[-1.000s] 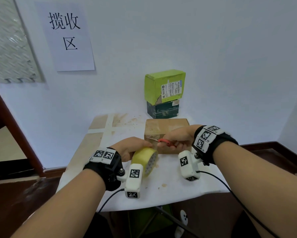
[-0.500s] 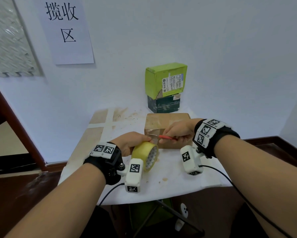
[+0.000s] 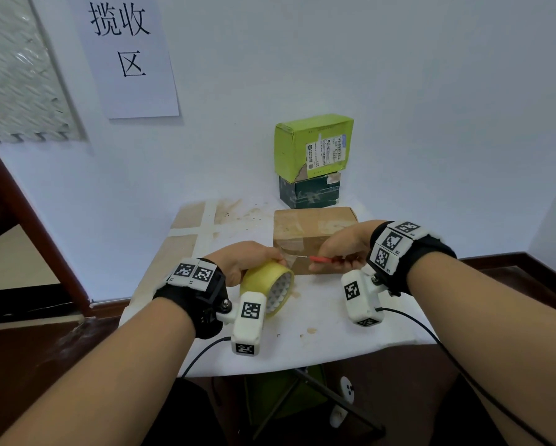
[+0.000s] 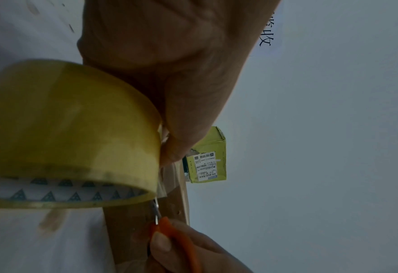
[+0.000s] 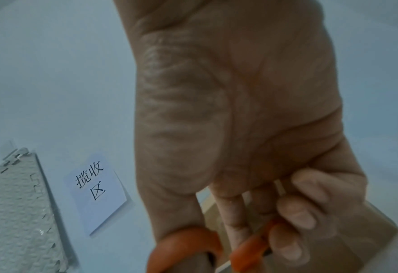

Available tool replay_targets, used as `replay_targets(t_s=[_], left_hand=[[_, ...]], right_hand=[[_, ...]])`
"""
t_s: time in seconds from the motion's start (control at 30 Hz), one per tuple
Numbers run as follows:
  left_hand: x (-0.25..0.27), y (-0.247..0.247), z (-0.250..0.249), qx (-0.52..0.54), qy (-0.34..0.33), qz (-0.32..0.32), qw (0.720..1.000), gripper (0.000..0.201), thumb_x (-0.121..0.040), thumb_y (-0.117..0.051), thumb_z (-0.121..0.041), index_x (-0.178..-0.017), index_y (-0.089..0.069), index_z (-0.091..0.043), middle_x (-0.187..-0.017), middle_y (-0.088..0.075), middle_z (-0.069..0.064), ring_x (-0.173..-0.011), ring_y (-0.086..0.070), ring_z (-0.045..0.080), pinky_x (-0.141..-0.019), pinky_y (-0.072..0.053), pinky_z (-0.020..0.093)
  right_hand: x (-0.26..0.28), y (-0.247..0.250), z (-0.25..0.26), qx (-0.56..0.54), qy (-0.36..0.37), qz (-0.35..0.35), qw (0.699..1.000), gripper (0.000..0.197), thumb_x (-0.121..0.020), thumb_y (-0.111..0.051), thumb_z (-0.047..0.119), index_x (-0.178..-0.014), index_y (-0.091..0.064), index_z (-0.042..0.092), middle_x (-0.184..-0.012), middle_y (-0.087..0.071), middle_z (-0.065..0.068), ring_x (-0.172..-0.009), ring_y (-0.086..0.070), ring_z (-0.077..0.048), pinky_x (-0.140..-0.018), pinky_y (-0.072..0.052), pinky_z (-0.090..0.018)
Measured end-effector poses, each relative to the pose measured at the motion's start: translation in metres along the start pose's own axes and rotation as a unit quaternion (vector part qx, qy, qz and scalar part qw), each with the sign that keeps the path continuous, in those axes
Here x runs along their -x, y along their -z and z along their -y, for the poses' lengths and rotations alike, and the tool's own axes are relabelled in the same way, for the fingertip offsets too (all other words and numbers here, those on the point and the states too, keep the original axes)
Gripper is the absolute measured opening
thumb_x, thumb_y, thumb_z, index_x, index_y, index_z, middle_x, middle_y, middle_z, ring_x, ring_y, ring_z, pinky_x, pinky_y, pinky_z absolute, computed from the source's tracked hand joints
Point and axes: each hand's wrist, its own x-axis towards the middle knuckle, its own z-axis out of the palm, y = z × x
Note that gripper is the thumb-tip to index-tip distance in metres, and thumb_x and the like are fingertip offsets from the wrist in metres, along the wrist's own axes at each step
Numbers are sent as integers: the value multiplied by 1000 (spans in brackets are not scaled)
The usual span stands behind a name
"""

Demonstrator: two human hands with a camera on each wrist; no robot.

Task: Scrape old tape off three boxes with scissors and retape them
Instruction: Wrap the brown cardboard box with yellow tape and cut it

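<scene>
- Yellow tape roll [image 3: 267, 286], gripped in your left hand [image 3: 244, 259], could spring back once the strip is cut.
- Scissors [image 3: 321, 259], gripped in your right hand [image 3: 341, 249], point toward the left fingertips [image 4: 172, 153]; a slip nicks them.

the white paper sign [image 3: 127, 56] on the wall reads "揽收区" in black characters. the green box [image 3: 312, 146] carries a white shipping label [image 3: 325, 152] with barcodes; its print is too small to read.

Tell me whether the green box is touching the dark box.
Touching. The head view shows the green box resting directly on top of the dark box, with no gap between them.
</scene>
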Motion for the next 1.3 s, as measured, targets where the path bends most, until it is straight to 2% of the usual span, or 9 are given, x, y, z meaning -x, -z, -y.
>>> replay_targets(t_s=[0.13,0.3,0.4,0.57,0.63,0.8,0.93,1.17,1.3], left_hand=[[2,-2,-2,-33,-10,-8,999,12,-89,-63,-22,-88,-70,-12,-97,-68,12,-79,-63,24,-75,-53,33],[1,-3,0,-17,-18,-16,1000,16,-93,-60,-21,-95,-71,-9,-100,-70,13,-78,-64,22,-70,-56,32],[1,-3,3,-5,-17,-21,1000,17,-90,-62,-20,-100,-69,-8,-102,-70,13,-76,-64,22,-63,-54,29],[1,-3,2,1,-17,-15,1000,26,-90,-63,-21,-109,-68,-4,-102,-70,13,-79,-65,22,-69,-55,31],[1,-4,1,5,-18,-18,1000,28,-91,-62,-22,-112,-66,-3,-102,-70,14,-81,-65,23,-75,-55,33],[1,-3,2,2,-18,-22,1000,28,-92,-61,-21,-114,-65,-3,-110,-69,16,-84,-65,24,-80,-54,35],[2,-2,2,13,-18,-14,1000,27,-93,-61,-21,-113,-66,-4,-99,-70,12,-78,-65,21,-68,-56,29],[11,6,-2,-50,-6,24,998,16,-92,-62,-25,-93,-72,-12,-95,-70,6,-76,-64,17,-65,-53,25],[16,20,-5,-114,-37,-22,992,18,-91,-63,-23,-98,-72,-9,-95,-69,6,-79,-63,17,-66,-52,24]], right_hand=[[1,-1,-2,-14,27,13,999,46,-88,-62,43,-46,-54,23,-51,-39,5,-41,-29,-7,-38,-27,-16],[-2,6,-13,-88,59,76,991,33,-63,-82,42,-67,-56,22,-62,-47,3,-50,-32,-9,-50,-28,-20],[-3,7,-13,-93,75,76,990,29,-65,-81,37,-74,-59,20,-63,-48,2,-50,-36,-9,-48,-33,-18],[-10,6,-8,-125,92,93,984,42,-60,-84,42,-80,-55,20,-66,-47,3,-52,-33,-8,-46,-33,-18],[-12,3,-3,-121,101,99,983,35,-66,-80,42,-73,-55,19,-66,-44,2,-51,-30,-7,-43,-32,-17],[-17,2,-1,-89,98,94,987,48,-59,-84,51,-73,-51,19,-69,-32,-1,-56,-17,-11,-41,-20,-19],[-2,-4,-2,-95,131,59,985,25,-80,-72,35,-71,-58,16,-62,-39,1,-44,-23,-6,-37,-18,-16],[10,-5,-3,-63,124,-24,990,39,-86,-69,23,-48,-64,19,-41,-47,7,-30,-29,-3,-32,-25,-13],[14,-9,-3,6,57,-6,998,19,-84,-71,27,-72,-69,13,-54,-54,4,-37,-31,-5,-34,-27,-14]])
